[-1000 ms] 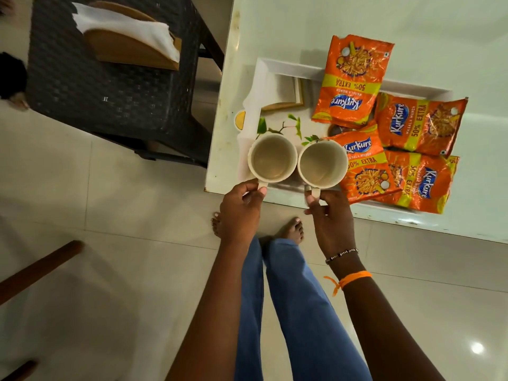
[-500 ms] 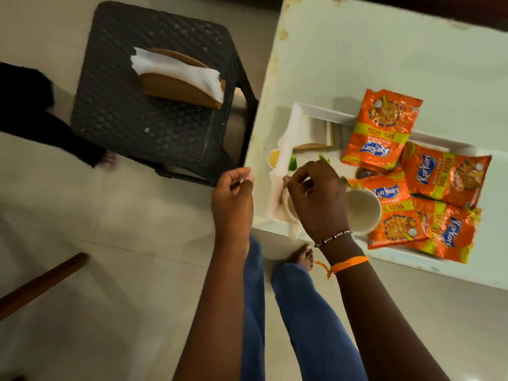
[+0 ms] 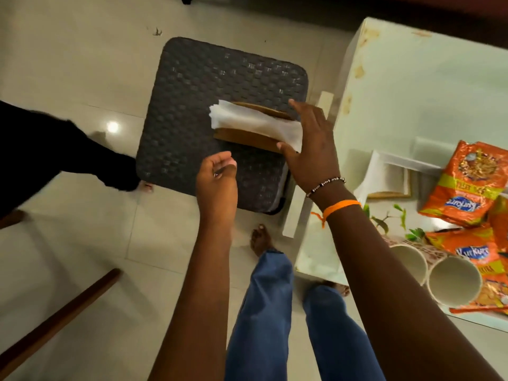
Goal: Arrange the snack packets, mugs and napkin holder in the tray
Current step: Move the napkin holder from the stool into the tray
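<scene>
You had let go of the two mugs, which half a second before were under your hands, and turned left to the dark woven stool. That left both mugs standing side by side at the near edge of the tray on the pale table, so by my reading only the napkin holder remained to be brought across.

Your right hand had reached the right end of the wooden napkin holder, with straight fingers on its far side and the thumb on its near side, over the white napkins. It touched or was about to clamp it; I would call it not yet a firm grip, since the holder sat flat on the stool. Your left hand hung just near of the holder with its fingers loosely curled, holding nothing.

Counted: two mugs, both in the tray. One napkin holder, on the stool, well apart from the tray. Of the orange snack packets I could make out three or four on the right part of the tray; they overlapped and the frame cut them off, so I cannot give you a sure number. A second, paler napkin stand seemed to lie at the tray's far left corner, though I could not tell exactly what it was.
</scene>
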Demonstrator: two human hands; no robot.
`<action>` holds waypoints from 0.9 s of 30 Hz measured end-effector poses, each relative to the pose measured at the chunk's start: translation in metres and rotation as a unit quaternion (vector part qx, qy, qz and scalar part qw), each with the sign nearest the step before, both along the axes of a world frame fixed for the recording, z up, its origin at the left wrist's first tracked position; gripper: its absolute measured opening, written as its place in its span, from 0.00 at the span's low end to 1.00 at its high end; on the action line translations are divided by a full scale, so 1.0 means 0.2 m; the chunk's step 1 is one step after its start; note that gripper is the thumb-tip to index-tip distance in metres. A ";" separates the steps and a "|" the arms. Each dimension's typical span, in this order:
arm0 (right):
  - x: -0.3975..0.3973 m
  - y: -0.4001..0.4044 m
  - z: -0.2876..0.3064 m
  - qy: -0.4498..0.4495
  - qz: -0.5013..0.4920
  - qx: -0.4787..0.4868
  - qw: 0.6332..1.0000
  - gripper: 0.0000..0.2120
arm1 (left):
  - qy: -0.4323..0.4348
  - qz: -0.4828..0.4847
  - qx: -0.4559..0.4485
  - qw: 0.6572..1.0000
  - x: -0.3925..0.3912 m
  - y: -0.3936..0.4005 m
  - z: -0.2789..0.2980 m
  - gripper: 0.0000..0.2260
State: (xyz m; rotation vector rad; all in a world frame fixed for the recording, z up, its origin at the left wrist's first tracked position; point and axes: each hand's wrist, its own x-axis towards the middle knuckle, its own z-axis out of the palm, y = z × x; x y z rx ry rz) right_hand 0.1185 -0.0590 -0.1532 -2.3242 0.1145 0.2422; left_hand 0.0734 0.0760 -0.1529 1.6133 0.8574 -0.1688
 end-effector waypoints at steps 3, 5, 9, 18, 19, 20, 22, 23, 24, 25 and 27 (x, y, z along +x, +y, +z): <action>0.05 0.01 -0.05 0.007 0.038 -0.035 0.999 0.30 | 0.004 0.008 -0.010 1.000 0.06 0.05 -0.02 0.10; 0.05 0.00 -0.06 0.016 0.037 -0.035 0.999 0.30 | 0.004 0.015 -0.012 1.000 0.09 0.06 -0.04 0.11; 0.03 0.00 -0.04 -0.021 -0.062 0.031 0.997 0.19 | 0.013 0.007 -0.028 1.000 0.10 0.03 -0.05 0.11; 0.05 -0.04 -0.10 -0.004 -0.092 0.043 0.995 0.16 | 0.019 0.005 -0.045 0.999 0.10 -0.01 -0.04 0.11; 0.05 -0.05 -0.11 -0.001 -0.098 0.047 0.994 0.16 | 0.019 0.006 -0.046 0.999 0.10 -0.01 -0.04 0.11; 0.05 -0.05 -0.11 -0.001 -0.102 0.052 0.993 0.17 | 0.019 0.005 -0.046 0.999 0.10 -0.01 -0.04 0.10; 0.05 -0.05 -0.11 -0.009 -0.107 0.069 0.992 0.18 | 0.019 0.003 -0.049 0.999 0.09 -0.01 -0.04 0.10; 0.05 -0.05 -0.11 -0.015 -0.102 0.080 0.991 0.20 | 0.018 0.002 -0.051 0.999 0.09 -0.01 -0.04 0.11; 0.04 -0.05 -0.11 -0.017 -0.088 0.088 0.992 0.23 | 0.017 -0.001 -0.054 0.998 0.08 -0.01 -0.04 0.11; 0.04 -0.05 -0.11 -0.015 -0.063 0.089 0.994 0.26 | 0.016 -0.003 -0.057 0.998 0.08 -0.01 -0.04 0.11; 0.04 -0.05 -0.12 -0.008 0.007 0.057 0.998 0.30 | 0.014 -0.004 -0.062 0.998 0.08 -0.01 -0.04 0.11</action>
